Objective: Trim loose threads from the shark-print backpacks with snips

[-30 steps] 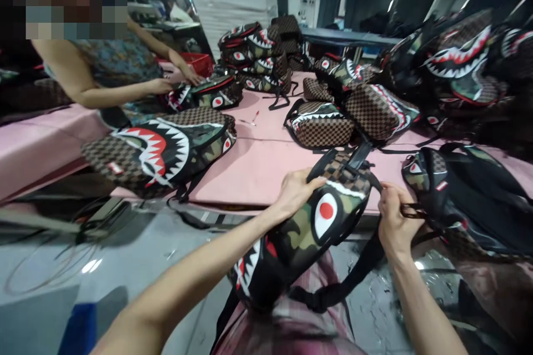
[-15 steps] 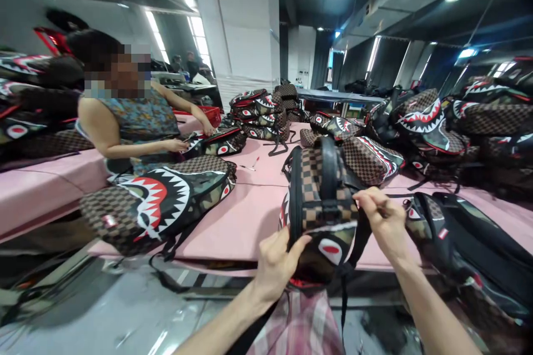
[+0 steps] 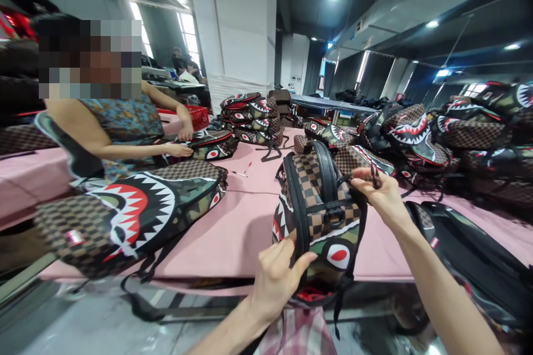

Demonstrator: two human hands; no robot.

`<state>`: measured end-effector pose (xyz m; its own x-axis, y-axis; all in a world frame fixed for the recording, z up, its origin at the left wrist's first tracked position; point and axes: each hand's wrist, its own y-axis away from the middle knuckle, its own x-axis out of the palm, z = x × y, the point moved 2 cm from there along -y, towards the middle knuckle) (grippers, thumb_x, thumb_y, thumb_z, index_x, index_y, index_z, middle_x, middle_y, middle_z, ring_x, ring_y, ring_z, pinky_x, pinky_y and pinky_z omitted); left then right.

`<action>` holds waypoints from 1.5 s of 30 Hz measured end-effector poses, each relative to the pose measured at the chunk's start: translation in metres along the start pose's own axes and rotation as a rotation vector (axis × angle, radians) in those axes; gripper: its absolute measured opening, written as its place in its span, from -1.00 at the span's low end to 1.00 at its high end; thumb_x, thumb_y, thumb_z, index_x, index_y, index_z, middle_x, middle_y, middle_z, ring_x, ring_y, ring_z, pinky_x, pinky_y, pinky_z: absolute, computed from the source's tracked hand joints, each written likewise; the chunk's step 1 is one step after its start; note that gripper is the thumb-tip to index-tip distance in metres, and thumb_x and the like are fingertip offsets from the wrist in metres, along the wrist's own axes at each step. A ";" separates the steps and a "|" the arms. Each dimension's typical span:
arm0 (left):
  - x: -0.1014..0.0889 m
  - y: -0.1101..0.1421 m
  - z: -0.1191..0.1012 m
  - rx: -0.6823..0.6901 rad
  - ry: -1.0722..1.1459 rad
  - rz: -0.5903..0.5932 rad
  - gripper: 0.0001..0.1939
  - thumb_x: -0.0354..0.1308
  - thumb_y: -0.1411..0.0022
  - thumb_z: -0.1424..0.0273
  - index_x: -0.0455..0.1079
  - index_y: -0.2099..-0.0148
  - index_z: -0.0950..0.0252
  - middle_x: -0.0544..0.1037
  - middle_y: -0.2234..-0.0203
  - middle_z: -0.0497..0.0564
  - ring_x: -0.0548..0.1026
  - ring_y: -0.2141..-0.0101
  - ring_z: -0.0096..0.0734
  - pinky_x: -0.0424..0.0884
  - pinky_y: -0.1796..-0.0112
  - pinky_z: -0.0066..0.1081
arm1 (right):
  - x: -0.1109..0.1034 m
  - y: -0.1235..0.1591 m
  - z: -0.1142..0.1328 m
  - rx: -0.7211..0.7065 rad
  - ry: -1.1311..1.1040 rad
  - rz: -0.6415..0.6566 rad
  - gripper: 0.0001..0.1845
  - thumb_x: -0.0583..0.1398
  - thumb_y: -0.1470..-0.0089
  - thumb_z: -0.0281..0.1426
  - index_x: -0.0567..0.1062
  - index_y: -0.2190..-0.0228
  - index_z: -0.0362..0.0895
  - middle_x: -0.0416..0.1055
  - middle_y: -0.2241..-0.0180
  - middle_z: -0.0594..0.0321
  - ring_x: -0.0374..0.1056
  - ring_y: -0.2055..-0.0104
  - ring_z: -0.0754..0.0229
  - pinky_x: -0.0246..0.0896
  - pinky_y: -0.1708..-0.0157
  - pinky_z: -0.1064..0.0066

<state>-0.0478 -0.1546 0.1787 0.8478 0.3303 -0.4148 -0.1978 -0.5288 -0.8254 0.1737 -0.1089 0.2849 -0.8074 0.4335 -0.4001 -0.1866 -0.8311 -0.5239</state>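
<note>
A backpack [image 3: 335, 211] with brown checks, camouflage and a shark-face print stands on the table's front edge before me, its black carry handle upright. My left hand [image 3: 281, 269] grips its lower left side, thumb across the front panel. At its upper right, my right hand [image 3: 377, 188] is closed around what looks like small scissors [image 3: 376, 175]; their dark loops show above the fingers, the blades are hidden. Its fingertips are close to the handle's base and the strap. A larger shark-print backpack [image 3: 141, 211] lies to the left on the pink table [image 3: 245, 227].
Across the table a co-worker's hands [image 3: 181, 147] rest on another backpack [image 3: 214, 147]. Stacked bags [image 3: 252, 116] stand by the white pillar [image 3: 237, 28]. More bags [image 3: 412, 133] pile up at right; a black-backed backpack [image 3: 470, 244] lies near. A pen [image 3: 239, 174] lies mid-table.
The backpack has swung from tilted over my lap to upright at the table edge. My left hand shifted down its side; my right hand moved up beside the handle. The view rose.
</note>
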 end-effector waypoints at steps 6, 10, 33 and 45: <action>0.000 0.005 0.001 0.052 -0.036 0.003 -0.75 0.06 -0.22 0.29 0.35 0.21 0.41 0.43 0.63 0.00 0.43 0.59 -0.42 0.39 0.52 -0.47 | 0.003 -0.008 -0.001 0.003 0.010 0.182 -0.82 0.20 0.12 -0.29 0.45 0.47 -0.15 0.40 0.48 0.31 0.28 0.46 0.27 0.15 0.43 0.45; -0.010 0.000 0.001 0.046 -0.016 0.002 -0.69 0.05 -0.21 0.24 0.32 0.11 0.38 0.50 0.45 0.09 0.49 0.42 -0.35 0.44 0.40 -0.44 | 0.002 -0.002 -0.003 -0.009 -0.031 0.133 -0.85 0.19 0.11 -0.31 0.36 0.55 -0.14 0.33 0.52 0.35 0.22 0.46 0.30 0.10 0.42 0.46; -0.015 -0.148 -0.032 -0.661 0.970 0.522 -0.71 0.14 -0.08 0.21 0.38 0.26 0.35 0.48 0.43 0.01 0.42 0.43 -0.48 0.30 0.42 -0.51 | 0.002 0.026 0.009 -0.198 -0.050 0.080 -0.80 0.16 0.01 -0.34 0.29 0.58 -0.12 0.23 0.52 0.34 0.14 0.49 0.31 0.05 0.48 0.46; -0.021 -0.169 -0.009 -0.388 0.390 0.705 -0.66 0.11 -0.02 0.12 0.33 0.47 0.34 0.31 0.69 -0.13 0.21 0.63 -0.53 0.08 0.59 -0.53 | -0.012 -0.045 -0.016 -0.303 0.489 -0.233 -0.79 0.18 -0.01 -0.24 0.38 0.52 -0.11 0.32 0.43 0.24 0.24 0.37 0.19 0.03 0.41 0.41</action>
<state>-0.0275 -0.0792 0.3298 0.7128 -0.4236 -0.5589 -0.6161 -0.7590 -0.2106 0.2006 -0.0711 0.3016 -0.4016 0.7606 -0.5101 -0.1021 -0.5908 -0.8004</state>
